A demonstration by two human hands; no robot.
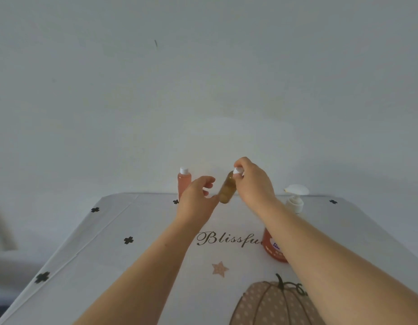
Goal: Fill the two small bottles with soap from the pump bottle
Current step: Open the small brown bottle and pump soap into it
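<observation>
The amber small bottle [227, 190] hangs tilted in the air above the tablecloth [133, 266]. The right hand [255, 181] pinches its white cap [237, 171] with curled fingertips. The left hand [196, 198] is loosely spread, with its thumb just beside the bottle's base. The pink small bottle [184, 181] stands capped behind the left hand, and the pump bottle [272, 245] stands under the right forearm.

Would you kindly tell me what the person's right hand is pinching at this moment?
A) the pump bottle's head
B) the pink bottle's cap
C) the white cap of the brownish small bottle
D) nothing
C: the right hand pinches the white cap of the brownish small bottle, held tilted above the table; the pink bottle and pump bottle stand away from its fingers.
</observation>
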